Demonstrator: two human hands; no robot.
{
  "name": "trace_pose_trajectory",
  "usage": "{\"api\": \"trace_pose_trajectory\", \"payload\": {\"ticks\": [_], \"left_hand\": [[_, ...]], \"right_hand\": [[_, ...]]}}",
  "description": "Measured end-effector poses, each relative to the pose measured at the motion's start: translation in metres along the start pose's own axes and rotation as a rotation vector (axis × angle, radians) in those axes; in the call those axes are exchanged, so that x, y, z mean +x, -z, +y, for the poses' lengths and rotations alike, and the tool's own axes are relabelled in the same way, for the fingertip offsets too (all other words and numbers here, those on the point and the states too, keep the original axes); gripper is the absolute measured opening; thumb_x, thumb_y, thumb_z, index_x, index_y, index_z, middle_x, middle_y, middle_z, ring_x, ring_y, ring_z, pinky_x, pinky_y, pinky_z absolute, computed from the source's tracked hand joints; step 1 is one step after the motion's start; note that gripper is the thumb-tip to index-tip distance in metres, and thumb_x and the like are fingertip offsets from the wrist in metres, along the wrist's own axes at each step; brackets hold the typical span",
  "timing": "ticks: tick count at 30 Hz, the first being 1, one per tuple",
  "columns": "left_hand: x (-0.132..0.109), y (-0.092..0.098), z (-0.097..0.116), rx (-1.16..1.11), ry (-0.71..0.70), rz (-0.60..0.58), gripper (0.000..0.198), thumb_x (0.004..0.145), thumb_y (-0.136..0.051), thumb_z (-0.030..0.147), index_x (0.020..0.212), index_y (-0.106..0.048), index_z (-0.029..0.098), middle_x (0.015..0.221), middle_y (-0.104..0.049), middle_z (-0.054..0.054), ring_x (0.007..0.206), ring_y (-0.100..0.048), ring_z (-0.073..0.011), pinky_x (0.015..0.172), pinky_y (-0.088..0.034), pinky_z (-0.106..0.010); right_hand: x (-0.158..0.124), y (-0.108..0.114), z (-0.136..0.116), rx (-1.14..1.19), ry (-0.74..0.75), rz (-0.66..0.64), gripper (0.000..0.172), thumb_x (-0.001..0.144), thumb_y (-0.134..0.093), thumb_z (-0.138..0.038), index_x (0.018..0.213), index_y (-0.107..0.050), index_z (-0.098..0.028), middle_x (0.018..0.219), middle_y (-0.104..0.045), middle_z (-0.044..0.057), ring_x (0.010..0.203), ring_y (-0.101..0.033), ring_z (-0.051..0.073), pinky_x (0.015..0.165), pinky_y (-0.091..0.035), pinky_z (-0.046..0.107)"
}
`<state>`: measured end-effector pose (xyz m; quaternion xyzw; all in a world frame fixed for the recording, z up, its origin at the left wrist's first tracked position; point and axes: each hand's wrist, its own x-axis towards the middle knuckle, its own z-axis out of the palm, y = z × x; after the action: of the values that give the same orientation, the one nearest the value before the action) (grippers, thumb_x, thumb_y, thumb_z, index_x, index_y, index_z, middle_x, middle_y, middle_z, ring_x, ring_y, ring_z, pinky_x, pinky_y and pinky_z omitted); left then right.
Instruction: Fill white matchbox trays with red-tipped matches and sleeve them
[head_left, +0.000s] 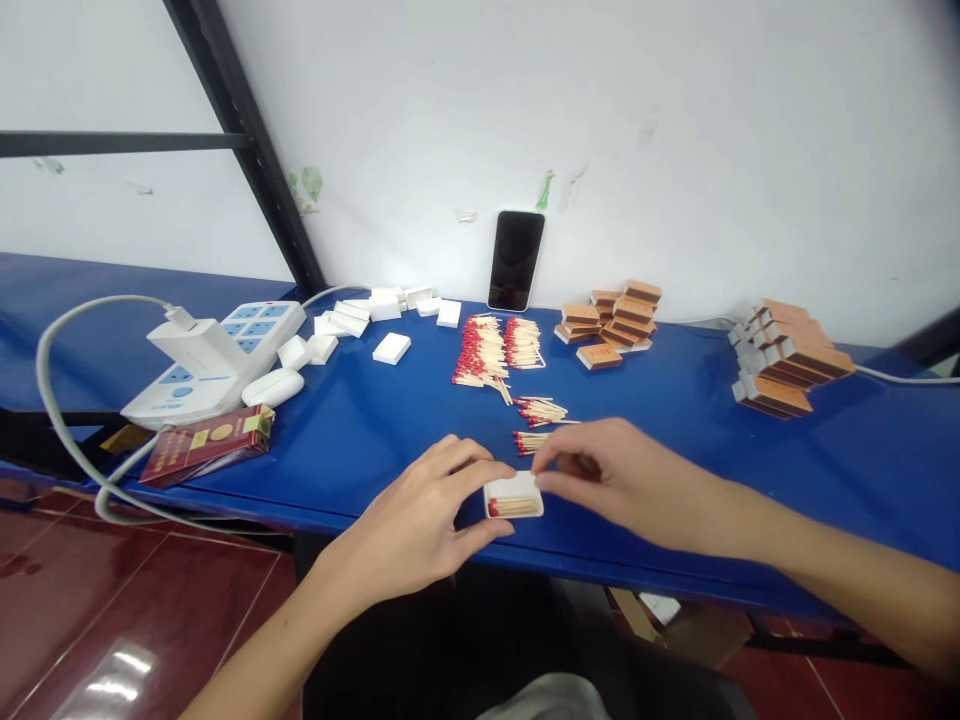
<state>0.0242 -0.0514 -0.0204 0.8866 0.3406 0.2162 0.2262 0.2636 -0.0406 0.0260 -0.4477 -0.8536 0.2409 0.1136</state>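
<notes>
A small white matchbox tray [513,483] lies near the table's front edge, with a row of red-tipped matches [513,507] along its near side. My left hand [427,510] curves around its left end, index finger at the far corner and thumb by the near one. At the tray's right end, my right hand [600,480] has thumb and index finger pinched together; what they hold, if anything, is hidden. Just beyond the tray lies a small bunch of matches [530,442], partly behind my right hand. Another loose bunch [541,411] is farther back.
Larger match piles [480,352] lie before an upright phone [516,260]. White trays [349,317] are heaped back left, orange matchbox sleeves [619,318] back right, with more sleeves [787,355] stacked far right. A power strip [217,360] and dark red box [210,445] occupy the left.
</notes>
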Motion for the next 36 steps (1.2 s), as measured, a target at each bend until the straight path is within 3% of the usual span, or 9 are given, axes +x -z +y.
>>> {"api": "trace_pose_trajectory", "payload": {"ticks": [3, 8, 14, 26, 30, 36], "left_hand": [[-0.001, 0.000, 0.000, -0.010, 0.000, -0.007, 0.031, 0.092, -0.066, 0.032, 0.122, -0.061, 0.024, 0.116, -0.060, -0.005, 0.109, -0.056, -0.0204, 0.100, -0.047, -0.037], [0.000, 0.000, 0.002, 0.012, 0.013, 0.006, 0.038, 0.091, -0.066, 0.030, 0.128, -0.059, 0.026, 0.116, -0.061, -0.005, 0.109, -0.057, -0.0211, 0.099, -0.049, -0.037], [-0.001, 0.002, 0.001, 0.012, 0.040, 0.023, 0.047, 0.086, -0.069, 0.034, 0.132, -0.059, 0.024, 0.119, -0.060, -0.007, 0.110, -0.057, -0.0224, 0.099, -0.051, -0.037], [-0.001, 0.002, -0.001, 0.003, 0.051, -0.009, 0.049, 0.088, -0.068, 0.034, 0.134, -0.057, 0.022, 0.121, -0.058, -0.007, 0.112, -0.056, -0.0218, 0.101, -0.049, -0.037], [0.000, 0.003, -0.001, 0.007, 0.047, -0.011, 0.049, 0.089, -0.066, 0.035, 0.135, -0.056, 0.022, 0.121, -0.058, -0.007, 0.113, -0.056, -0.0220, 0.102, -0.048, -0.037], [-0.001, 0.002, -0.001, -0.001, 0.054, -0.015, 0.042, 0.091, -0.064, 0.035, 0.130, -0.059, 0.022, 0.120, -0.058, -0.006, 0.112, -0.056, -0.0202, 0.100, -0.049, -0.033]], "right_hand": [[-0.001, 0.001, 0.017, -0.175, 0.043, 0.117, 0.013, 0.093, -0.056, -0.023, 0.090, -0.069, -0.022, 0.078, -0.066, 0.001, 0.070, -0.060, 0.015, 0.061, -0.042, 0.026], [0.004, -0.008, 0.036, -0.297, 0.089, 0.133, 0.018, 0.097, -0.051, -0.024, 0.098, -0.069, -0.021, 0.095, -0.070, 0.005, 0.084, -0.065, 0.019, 0.068, -0.046, 0.030], [0.011, -0.008, 0.041, -0.200, 0.159, 0.143, 0.021, 0.098, -0.052, -0.031, 0.097, -0.071, -0.022, 0.092, -0.070, 0.005, 0.084, -0.064, 0.017, 0.070, -0.048, 0.029], [0.014, -0.009, 0.042, -0.113, 0.109, 0.129, 0.016, 0.095, -0.057, -0.029, 0.096, -0.072, -0.023, 0.086, -0.070, 0.001, 0.074, -0.060, 0.014, 0.066, -0.043, 0.026], [0.014, -0.005, 0.039, -0.105, 0.056, 0.077, 0.017, 0.096, -0.055, -0.032, 0.093, -0.069, -0.023, 0.082, -0.067, 0.001, 0.072, -0.058, 0.015, 0.064, -0.041, 0.027], [0.013, 0.011, 0.028, -0.197, -0.054, -0.175, 0.028, 0.100, -0.045, -0.041, 0.088, -0.059, -0.020, 0.086, -0.065, 0.004, 0.074, -0.057, 0.017, 0.064, -0.040, 0.030]]}}
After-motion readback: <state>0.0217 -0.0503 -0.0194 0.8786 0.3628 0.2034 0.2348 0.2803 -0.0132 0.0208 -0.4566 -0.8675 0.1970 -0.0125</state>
